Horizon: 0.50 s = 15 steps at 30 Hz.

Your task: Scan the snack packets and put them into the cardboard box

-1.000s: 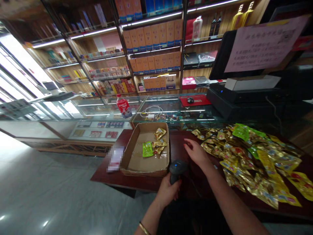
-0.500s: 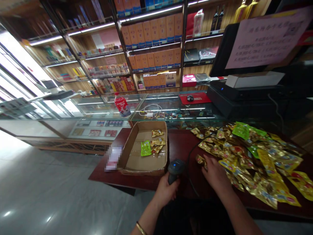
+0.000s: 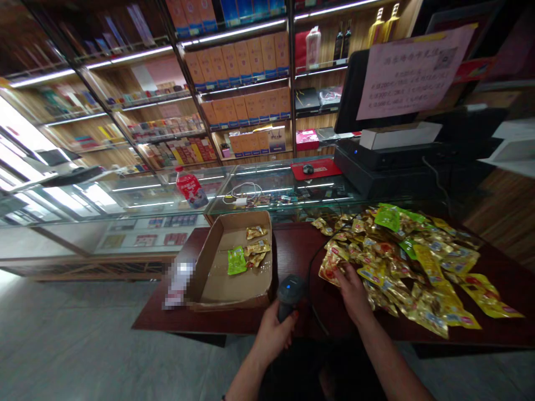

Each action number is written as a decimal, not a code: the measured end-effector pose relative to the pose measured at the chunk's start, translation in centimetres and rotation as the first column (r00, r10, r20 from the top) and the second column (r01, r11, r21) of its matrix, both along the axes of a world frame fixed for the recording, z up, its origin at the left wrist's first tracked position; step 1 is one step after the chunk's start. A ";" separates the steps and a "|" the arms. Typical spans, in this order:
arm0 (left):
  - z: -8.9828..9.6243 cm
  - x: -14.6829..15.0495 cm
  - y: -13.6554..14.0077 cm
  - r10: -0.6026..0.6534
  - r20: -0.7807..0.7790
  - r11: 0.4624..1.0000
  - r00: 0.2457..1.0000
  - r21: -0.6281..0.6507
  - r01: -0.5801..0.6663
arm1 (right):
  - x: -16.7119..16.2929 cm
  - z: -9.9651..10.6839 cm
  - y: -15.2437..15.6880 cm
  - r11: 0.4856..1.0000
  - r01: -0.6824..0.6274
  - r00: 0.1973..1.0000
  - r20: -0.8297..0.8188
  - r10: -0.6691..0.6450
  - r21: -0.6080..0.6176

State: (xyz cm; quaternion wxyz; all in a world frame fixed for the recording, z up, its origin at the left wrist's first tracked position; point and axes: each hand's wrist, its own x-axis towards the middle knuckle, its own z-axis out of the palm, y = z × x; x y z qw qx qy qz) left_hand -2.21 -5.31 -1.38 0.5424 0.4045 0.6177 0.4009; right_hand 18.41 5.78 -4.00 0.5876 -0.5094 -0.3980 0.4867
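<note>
The packets (image 3: 393, 262) look like glossy foil, the scanner (image 3: 290, 291) smooth plastic.

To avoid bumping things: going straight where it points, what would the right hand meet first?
The right hand would first meet the gold packet at its fingertips, probably touching now; depth unclear.

Across from me, wood-backed shelves (image 3: 326, 42) with white strip lights (image 3: 234, 34) rise behind a long glass counter (image 3: 137, 195). A window (image 3: 10, 145) glares on my left. Grey floor (image 3: 83, 334) spreads beneath my dark red table (image 3: 292, 245).
</note>
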 end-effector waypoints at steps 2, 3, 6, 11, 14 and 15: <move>0.4 0.1 -0.3 -0.006 -0.009 1.000 1.000 0.015 0.006 | 0.0 -0.5 0.5 1.000 0.015 0.998 0.056 -0.015 0.004; 0.7 0.2 -0.5 -0.010 -0.008 1.000 1.000 0.023 0.010 | 0.1 -0.8 0.6 1.000 0.014 0.997 0.074 -0.014 -0.001; 1.7 0.4 -0.7 -0.020 -0.001 0.999 1.000 0.032 0.020 | 0.1 -1.4 0.9 0.999 0.032 0.991 0.133 -0.029 -0.017; 2.8 0.6 -0.2 -0.058 -0.009 0.997 0.998 0.045 0.058 | 0.1 -1.9 0.5 0.988 -0.030 0.979 0.201 -0.002 0.154; 3.0 0.8 0.0 -0.066 -0.022 0.997 0.998 0.041 0.067 | 0.5 -2.2 0.2 0.964 -0.022 0.963 0.266 -0.051 0.265; 3.1 0.8 0.0 -0.067 -0.022 0.997 0.998 0.036 0.068 | 0.6 -2.3 0.1 0.962 -0.018 0.956 0.285 -0.064 0.274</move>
